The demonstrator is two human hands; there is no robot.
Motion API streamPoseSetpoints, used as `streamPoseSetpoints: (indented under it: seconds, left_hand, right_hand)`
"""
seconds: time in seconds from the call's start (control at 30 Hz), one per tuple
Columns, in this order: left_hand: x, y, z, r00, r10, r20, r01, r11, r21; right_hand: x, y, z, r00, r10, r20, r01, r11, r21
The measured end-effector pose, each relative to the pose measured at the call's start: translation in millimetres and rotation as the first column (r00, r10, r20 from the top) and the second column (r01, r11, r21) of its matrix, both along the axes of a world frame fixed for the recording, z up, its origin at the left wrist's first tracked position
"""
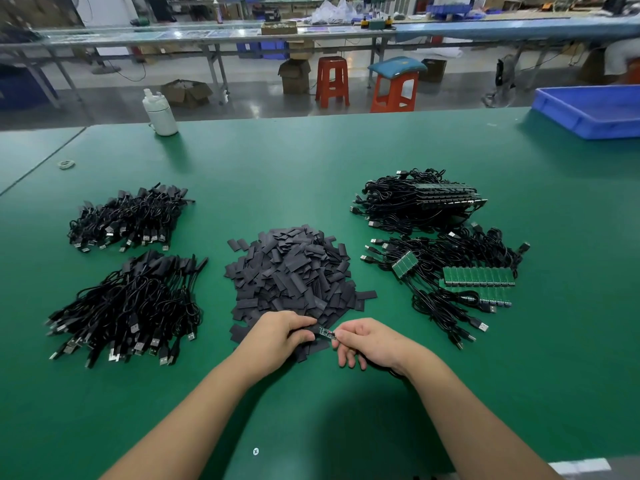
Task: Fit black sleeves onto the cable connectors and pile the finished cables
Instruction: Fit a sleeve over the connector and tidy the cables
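Both hands meet at lower centre of frame over the green mat. Left hand pinches a black sleeve; right hand pinches a small circuit-board connector, its tip at the sleeve mouth. Loose sleeve heap just beyond, centre. Sleeved cable piles, left: near, far. Bare-board cables right; bundled stack behind. White bottle upper left, blue bin upper right.

white bottle far left on green table | blue bin far right | orange stools beyond
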State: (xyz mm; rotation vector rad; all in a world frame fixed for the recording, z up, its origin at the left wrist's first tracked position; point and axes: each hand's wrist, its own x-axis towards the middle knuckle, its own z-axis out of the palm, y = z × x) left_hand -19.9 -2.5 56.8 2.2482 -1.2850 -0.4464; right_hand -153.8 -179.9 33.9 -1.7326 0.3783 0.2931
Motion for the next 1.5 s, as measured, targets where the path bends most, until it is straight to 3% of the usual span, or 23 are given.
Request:
streamPoseSetpoints:
  seconds: [0.33,0.57,1.07,1.5]
  left_hand:
    - [2.1,-3.2,2.5,0.997,-0.073,0.005,0.073,0.996,0.058]
    - [-8.6,-11.8,1.9,0.984,-0.169,0.054,0.168,0.986,0.018]
    - [-24.3,-6.3,-13.1,0.999,-0.027,-0.020,0.023,0.985,-0.174]
    - [-35.4,-20.7,-15.2,0.981,-0.073,0.178,0.056,0.994,0.098]
  right_hand:
    - [-0.2,-1.1,-2.5,0.999,0.051,-0.002,-0.051,0.998,-0.045]
    - [-1.4,0.6,-0.8,0.999,0.034,0.021,-0.034,0.999,-0.003]
    - [0.9,-1.3,-7.5,0.999,0.038,0.012,-0.039,0.999,0.004]
    - [-1.2,-4.1,-12.3,0.999,0.014,0.048,-0.015,1.000,0.026]
